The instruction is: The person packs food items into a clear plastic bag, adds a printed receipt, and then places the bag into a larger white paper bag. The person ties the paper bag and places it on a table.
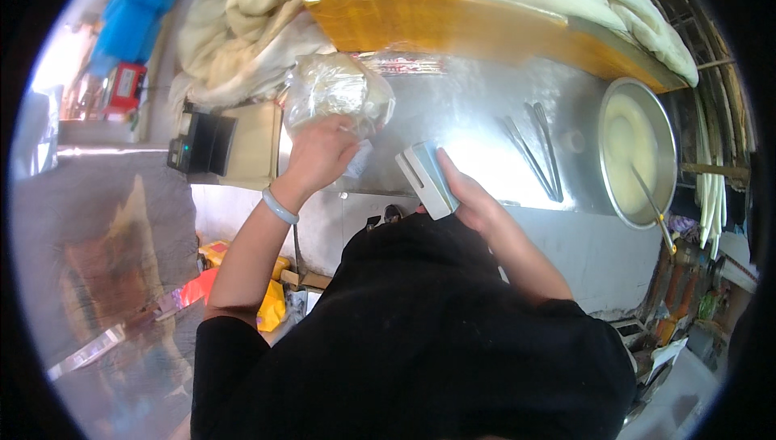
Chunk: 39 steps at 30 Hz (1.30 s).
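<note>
My left hand (324,152), with a pale bangle at its wrist, is at the near side of a clear plastic bag (339,85) with pale contents. A small white slip of paper (360,159) shows beside its fingers; whether the fingers grip the bag or the paper is unclear. My right hand (464,191) holds a pale slotted box-like device (427,179) at the near edge of the metal worktop (461,100). Metal tongs (536,155) lie on the worktop to the right.
A metal pot (636,155) of pale yellow liquid, with a ladle (652,203) in it, stands at the right. White cloths (242,33) lie over and beside a wooden-sided box (436,21) at the back. A black device (203,144) is at the left, near blue bags (136,9).
</note>
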Available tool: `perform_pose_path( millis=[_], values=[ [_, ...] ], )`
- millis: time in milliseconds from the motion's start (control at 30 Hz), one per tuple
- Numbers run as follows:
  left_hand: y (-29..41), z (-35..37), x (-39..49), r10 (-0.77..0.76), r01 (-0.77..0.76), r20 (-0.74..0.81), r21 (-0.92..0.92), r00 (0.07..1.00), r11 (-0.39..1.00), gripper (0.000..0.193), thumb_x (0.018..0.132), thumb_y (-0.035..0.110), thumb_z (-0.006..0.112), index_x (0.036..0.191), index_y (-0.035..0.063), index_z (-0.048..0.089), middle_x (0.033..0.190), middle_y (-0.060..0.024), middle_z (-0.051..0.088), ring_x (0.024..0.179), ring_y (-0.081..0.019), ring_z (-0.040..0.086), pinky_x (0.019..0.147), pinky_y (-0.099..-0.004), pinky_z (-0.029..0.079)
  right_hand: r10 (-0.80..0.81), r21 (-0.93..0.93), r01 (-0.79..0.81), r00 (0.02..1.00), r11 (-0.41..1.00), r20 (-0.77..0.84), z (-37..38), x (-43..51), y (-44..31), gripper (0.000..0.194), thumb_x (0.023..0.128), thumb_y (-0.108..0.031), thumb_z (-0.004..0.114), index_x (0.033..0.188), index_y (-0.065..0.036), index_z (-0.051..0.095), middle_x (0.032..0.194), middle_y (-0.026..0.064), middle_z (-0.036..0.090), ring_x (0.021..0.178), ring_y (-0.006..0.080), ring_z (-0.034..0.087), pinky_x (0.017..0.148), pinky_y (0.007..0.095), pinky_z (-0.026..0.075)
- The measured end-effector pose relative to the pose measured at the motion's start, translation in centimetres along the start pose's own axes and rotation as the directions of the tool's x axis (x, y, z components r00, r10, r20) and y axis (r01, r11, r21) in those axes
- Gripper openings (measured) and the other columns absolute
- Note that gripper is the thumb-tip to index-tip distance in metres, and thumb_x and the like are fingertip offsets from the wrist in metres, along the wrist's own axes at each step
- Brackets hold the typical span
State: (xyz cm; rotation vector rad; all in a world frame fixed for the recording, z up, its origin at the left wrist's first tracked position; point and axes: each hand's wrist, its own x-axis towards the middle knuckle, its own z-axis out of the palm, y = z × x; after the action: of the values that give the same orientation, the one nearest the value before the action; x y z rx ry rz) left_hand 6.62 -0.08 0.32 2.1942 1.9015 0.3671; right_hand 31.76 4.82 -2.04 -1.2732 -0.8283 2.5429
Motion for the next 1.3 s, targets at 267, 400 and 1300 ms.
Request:
perform_pose_path(
  millis=[267, 400, 1300],
  values=[
    [-0.2, 0.4, -0.6, -0.375, 0.306, 0.218, 0.295, 0.901, 0.905, 0.014, 0.078, 0.022, 0.061, 0.079, 0.0094, 0.067, 0.082, -0.01, 0.061, 0.078, -0.0301, 0.061, 0.068, -0.0394, 0.049, 0.088, -0.097, -0.068, 0.971, 0.993, 0.224, -1.7, 3.0, -3.2, 0.052, 0.096, -0.047, 0.033, 0.113, 0.0, 0.05, 0.081, 0.0119, 0.062, 0.068, 0.0185, 0.062, 0.063, 0.0299, 0.053],
    [0.1, -0.2, 0.1, -0.415, 0.303, 0.272, 0.37, 0.868, 0.878, 0.015, 0.078, 0.023, 0.06, 0.079, 0.0093, 0.067, 0.081, -0.0107, 0.061, 0.077, -0.0308, 0.061, 0.067, -0.0407, 0.049, 0.072, -0.179, -0.023, 0.96, 0.984, 0.27, -1.3, 4.0, -4.5, 0.044, 0.097, -0.042, 0.037, 0.104, -0.001, 0.052, 0.077, 0.0108, 0.062, 0.067, 0.017, 0.061, 0.062, 0.027, 0.051],
    [-0.9, -4.0, 1.0, -0.22, 0.238, 0.097, -0.272, 0.971, 0.932, 0.005, 0.074, 0.008, 0.064, 0.074, 0.005, 0.061, 0.07, -0.0083, 0.059, 0.059, -0.0222, 0.056, 0.055, -0.0306, 0.044, -0.277, -0.794, 0.509, 0.857, 0.332, 0.434, 2.2, 7.9, -7.2, 0.048, 0.08, -0.045, 0.063, 0.105, -0.005, 0.053, 0.093, 0.0121, 0.06, 0.087, 0.0272, 0.06, 0.075, 0.0368, 0.046]
  ],
)
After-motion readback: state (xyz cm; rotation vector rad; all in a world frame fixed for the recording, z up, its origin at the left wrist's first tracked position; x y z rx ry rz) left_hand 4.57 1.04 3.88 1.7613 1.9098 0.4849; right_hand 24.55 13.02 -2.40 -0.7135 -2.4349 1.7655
